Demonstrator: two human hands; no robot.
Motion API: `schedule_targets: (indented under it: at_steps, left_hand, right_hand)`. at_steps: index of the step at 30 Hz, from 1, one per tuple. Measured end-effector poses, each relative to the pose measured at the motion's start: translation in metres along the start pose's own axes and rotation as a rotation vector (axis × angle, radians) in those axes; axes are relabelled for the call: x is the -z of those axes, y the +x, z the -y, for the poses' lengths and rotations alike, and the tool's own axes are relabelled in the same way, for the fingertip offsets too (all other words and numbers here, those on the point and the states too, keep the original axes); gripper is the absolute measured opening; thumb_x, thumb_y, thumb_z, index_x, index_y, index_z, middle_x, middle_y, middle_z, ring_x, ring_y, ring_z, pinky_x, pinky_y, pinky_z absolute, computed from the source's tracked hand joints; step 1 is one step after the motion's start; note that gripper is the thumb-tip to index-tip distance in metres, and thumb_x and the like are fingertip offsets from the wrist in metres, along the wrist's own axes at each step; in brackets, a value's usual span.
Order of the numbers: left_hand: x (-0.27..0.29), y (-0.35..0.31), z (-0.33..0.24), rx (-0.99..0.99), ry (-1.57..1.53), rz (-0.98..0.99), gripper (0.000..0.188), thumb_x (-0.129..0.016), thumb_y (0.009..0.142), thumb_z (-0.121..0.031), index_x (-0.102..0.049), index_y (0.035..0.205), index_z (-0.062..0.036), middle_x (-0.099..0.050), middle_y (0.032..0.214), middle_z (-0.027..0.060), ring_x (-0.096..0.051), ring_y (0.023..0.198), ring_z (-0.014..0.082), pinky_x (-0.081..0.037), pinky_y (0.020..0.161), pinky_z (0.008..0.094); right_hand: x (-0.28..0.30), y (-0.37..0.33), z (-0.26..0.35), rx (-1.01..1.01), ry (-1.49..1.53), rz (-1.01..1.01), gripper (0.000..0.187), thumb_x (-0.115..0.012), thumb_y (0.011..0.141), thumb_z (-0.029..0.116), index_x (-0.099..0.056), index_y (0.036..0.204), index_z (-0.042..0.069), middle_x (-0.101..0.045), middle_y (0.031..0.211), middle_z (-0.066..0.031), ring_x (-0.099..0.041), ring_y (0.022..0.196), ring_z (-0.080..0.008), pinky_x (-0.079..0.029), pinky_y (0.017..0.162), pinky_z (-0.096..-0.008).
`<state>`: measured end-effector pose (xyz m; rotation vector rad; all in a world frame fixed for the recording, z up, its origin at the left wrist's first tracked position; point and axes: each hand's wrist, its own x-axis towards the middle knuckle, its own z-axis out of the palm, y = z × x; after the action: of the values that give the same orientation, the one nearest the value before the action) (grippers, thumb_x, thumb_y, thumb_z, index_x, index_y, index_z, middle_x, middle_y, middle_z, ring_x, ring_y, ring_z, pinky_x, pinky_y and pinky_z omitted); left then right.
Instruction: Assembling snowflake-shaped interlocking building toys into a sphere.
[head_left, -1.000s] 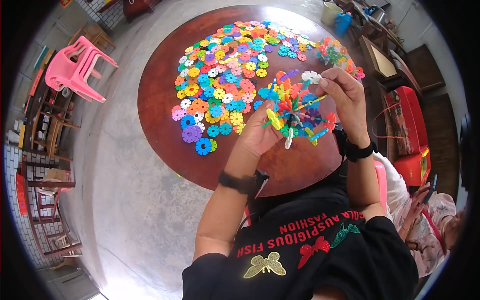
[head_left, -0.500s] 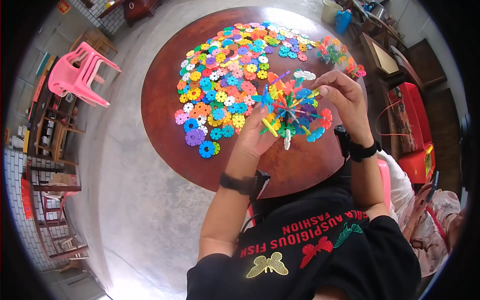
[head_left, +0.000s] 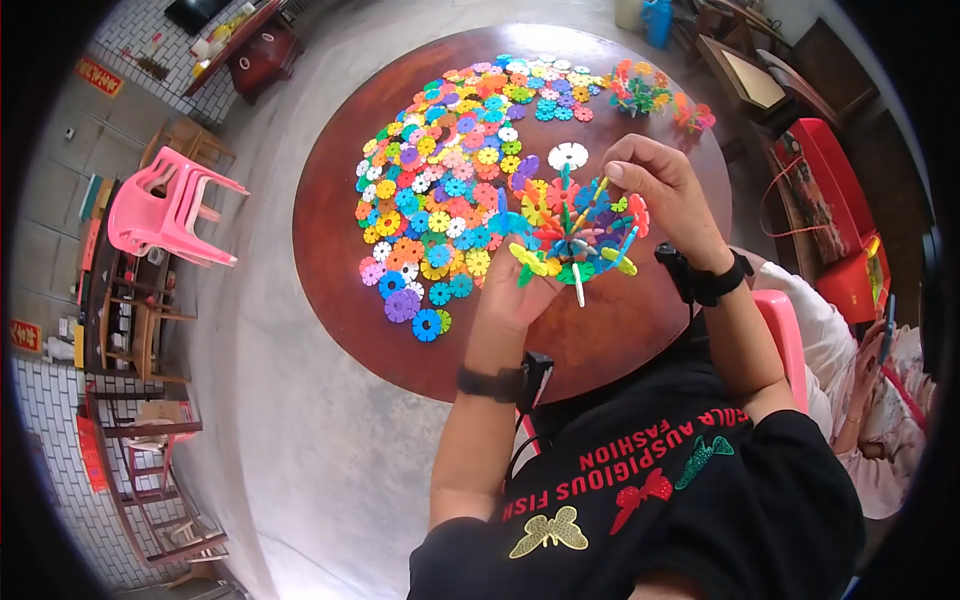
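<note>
A ball-like cluster of interlocking plastic flower discs (head_left: 578,225) in many colours is held up over the near part of the round table. My left hand (head_left: 518,290) grips it from the lower left, its fingers partly hidden behind the discs. At the cluster's upper right, my right hand (head_left: 660,190) pinches a yellow flower disc (head_left: 598,192), seen edge-on, between thumb and fingertips. A white disc (head_left: 568,156) stands out at the top of the cluster. Loose flower discs (head_left: 440,200) of many colours lie spread over the table's left and far parts.
The round brown table (head_left: 350,310) stands before me. Two joined-disc pieces (head_left: 640,88) sit at its far right. Pink stacked chairs (head_left: 160,205) are at the left. A person with a phone (head_left: 888,325) sits at my right, near a red box (head_left: 825,215).
The cluster has turned in my hands, and its white disc now faces me at the top. My right hand stays at its upper right. The whole view has shifted slightly.
</note>
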<state>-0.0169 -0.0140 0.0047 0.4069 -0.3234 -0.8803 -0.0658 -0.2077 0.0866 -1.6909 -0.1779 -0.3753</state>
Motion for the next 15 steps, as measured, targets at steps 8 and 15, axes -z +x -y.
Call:
schedule_targets:
  at_steps: [8, 15]
  left_hand:
    - [0.0, -0.003, -0.003, -0.043, 0.025, 0.021, 0.076, -0.065, 0.077, -0.029, -0.032, 0.137, 0.0018, -0.05, 0.129, 0.02, -0.052, 0.116, 0.0341, -0.042, 0.098, 0.048]
    - [-0.018, -0.003, 0.0, -0.036, 0.031, 0.047, 0.089, -0.067, 0.069, -0.02, -0.022, 0.144, -0.0025, -0.042, 0.136, 0.0218, -0.044, 0.124, 0.039, -0.033, 0.105, 0.0532]
  right_hand:
    - [-0.003, -0.001, -0.003, 0.001, -0.004, -0.03, 0.014, -0.059, 0.09, 0.012, -0.061, 0.092, -0.002, -0.059, 0.078, 0.0002, -0.053, 0.074, -0.0064, -0.045, 0.068, -0.0221]
    - [0.004, 0.007, -0.008, -0.016, 0.119, 0.08, 0.01, -0.061, 0.087, 0.009, -0.061, 0.09, -0.001, -0.059, 0.089, 0.0005, -0.052, 0.081, -0.0063, -0.043, 0.074, -0.0222]
